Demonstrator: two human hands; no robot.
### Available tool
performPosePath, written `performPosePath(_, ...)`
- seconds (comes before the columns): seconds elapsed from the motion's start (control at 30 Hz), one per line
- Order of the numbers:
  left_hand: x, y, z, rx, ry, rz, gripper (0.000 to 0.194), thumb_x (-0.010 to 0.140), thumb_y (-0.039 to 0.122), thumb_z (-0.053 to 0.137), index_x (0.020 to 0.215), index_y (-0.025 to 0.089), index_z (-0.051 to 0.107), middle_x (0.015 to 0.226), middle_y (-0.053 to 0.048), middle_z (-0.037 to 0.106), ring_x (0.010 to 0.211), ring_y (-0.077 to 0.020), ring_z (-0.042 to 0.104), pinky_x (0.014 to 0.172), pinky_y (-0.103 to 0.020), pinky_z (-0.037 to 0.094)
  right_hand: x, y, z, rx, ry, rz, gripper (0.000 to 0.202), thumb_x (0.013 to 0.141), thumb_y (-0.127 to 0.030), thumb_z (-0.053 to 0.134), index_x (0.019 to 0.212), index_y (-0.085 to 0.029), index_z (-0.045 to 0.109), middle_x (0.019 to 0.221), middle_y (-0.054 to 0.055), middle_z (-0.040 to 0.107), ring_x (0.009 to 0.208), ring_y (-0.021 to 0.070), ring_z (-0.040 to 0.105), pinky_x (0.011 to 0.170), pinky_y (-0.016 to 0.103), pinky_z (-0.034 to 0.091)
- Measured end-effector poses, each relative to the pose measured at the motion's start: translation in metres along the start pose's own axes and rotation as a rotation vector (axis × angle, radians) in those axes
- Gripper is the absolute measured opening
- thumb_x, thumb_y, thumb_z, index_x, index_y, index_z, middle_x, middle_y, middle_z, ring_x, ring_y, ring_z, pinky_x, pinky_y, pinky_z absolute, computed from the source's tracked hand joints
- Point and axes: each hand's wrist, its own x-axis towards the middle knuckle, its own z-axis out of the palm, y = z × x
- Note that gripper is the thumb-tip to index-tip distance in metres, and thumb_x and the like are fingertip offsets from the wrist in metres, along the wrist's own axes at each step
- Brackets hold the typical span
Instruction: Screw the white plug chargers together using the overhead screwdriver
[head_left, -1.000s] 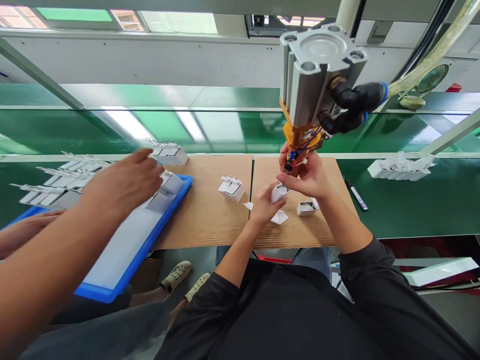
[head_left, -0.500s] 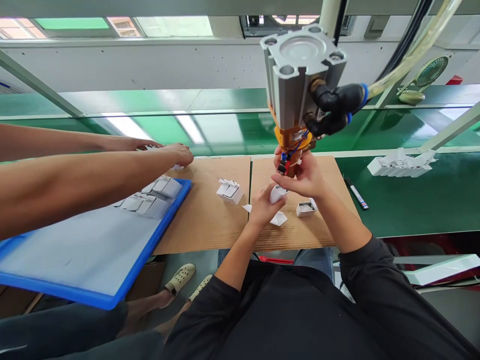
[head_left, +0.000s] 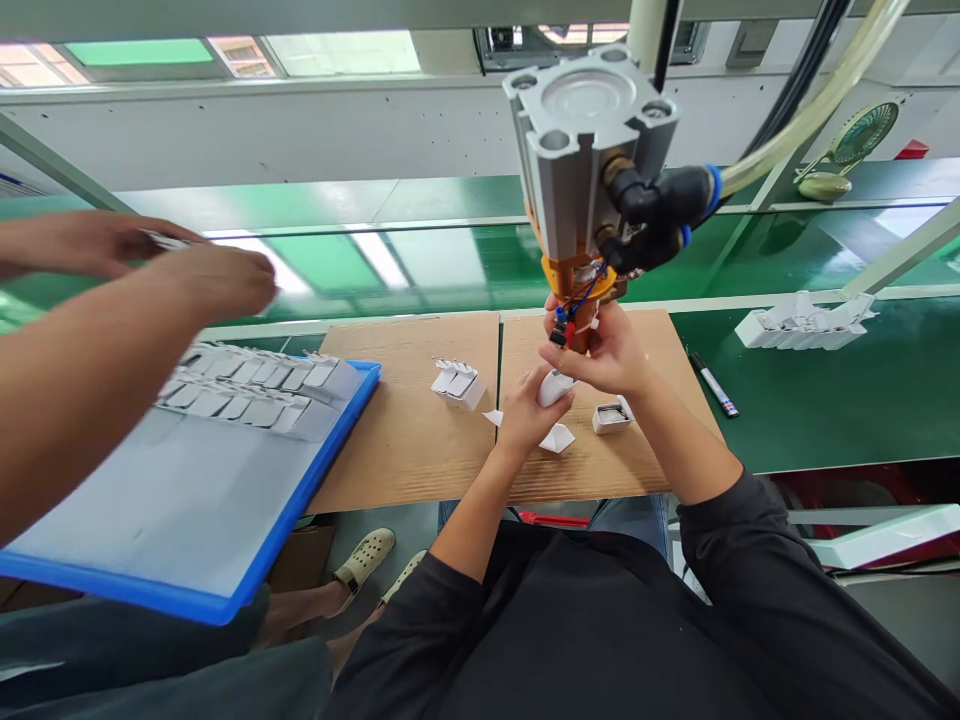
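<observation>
A small rounded white plastic part (head_left: 553, 388) is held in the fingers of my left hand (head_left: 523, 412), just under the hanging tool. My right hand (head_left: 616, 358) is closed around the copper-coloured lower end of a pneumatic cylinder tool (head_left: 589, 160); its tip is hidden behind the fingers. Beneath my hands lies a folded white paper piece (head_left: 557, 438), with a smaller white scrap (head_left: 493, 417) to its left. An open little white box (head_left: 611, 417) with something metallic inside sits by my right wrist. Farther left on the board stands a cluster of white boxes (head_left: 458, 384).
A blue-rimmed tray (head_left: 315, 480) at left carries rows of white boxes (head_left: 247, 385). Above it are a co-worker's hands (head_left: 202, 285). On the green bench at right are a marker (head_left: 714, 386) and a row of white boxes (head_left: 806, 325); a small fan (head_left: 862, 140) stands behind.
The co-worker's hands have moved left from the cardboard to above the tray, uncovering more of its boxes. My own hands stay almost still on the white part and the tool.
</observation>
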Motion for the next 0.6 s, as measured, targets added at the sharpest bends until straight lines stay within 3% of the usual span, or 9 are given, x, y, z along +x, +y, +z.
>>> performPosePath(0.4, 0.0003, -0.0001, -0.0017, -0.019, -0.005, -0.012, 0.043, 0.079, 0.032, 0.073, 0.12, 0.024, 0.064, 0.105, -0.006, 0.072, 0.102, -0.0252, 0.066, 0.089, -0.033, 0.051, -0.0013, -0.0056, 0.0027, 0.05, -0.002, 0.064, 0.051, 0.075, -0.063, 0.074, 0.094, -0.023, 0.048, 0.076, -0.003, 0.048, 0.059, 0.0077, 0.044, 0.049, 0.021, 0.04)
performPosePath(0.6, -0.0002, 0.0008, -0.0012, -0.005, -0.003, -0.023, 0.04, 0.08, 0.03, 0.073, 0.118, 0.024, 0.065, 0.104, -0.005, 0.072, 0.097, -0.0242, 0.067, 0.087, -0.033, 0.051, 0.0008, -0.0052, 0.0046, 0.053, 0.034, 0.019, 0.051, 0.074, -0.061, 0.075, 0.094, -0.022, 0.049, 0.075, -0.004, 0.049, 0.059, 0.0074, 0.045, 0.051, 0.022, 0.041)
